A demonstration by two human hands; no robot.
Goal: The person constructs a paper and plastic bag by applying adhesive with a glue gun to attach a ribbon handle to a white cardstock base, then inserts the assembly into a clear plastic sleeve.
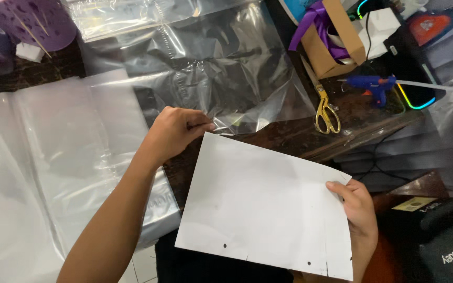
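- The left hand (176,131) is closed in a pinch on the top left corner of a white sheet of card (266,204), thumb and fingers pressed together at that corner.
- The right hand (357,209) grips the sheet's right edge near its upper corner, thumb on top and fingers curled underneath; how tightly they close below cannot be seen.
- The sheet hangs between the two hands, tilted, above the near edge of the dark wooden table (284,136) and partly out past it toward the person. A few small dark dots sit near its lower edge.
- Clear plastic film (221,68) lies crumpled across the middle of the table, just beyond the left hand's fingertips. More pale sheeting (53,157) covers the table's left side.
- Gold-handled scissors (325,107) lie near the table's right edge, with a blue glue gun (373,86) just past them and a brown box with purple ribbon (331,39) toward the far right corner.
- Judged from this grip, the sheet handles best kept taut between the two corners, so it does not sag or crease in the middle.
- Light pinches at the very edges would keep marks off the white face.
- Keeping the left corner clear of the loose film would stop the sheet from catching or dragging it.
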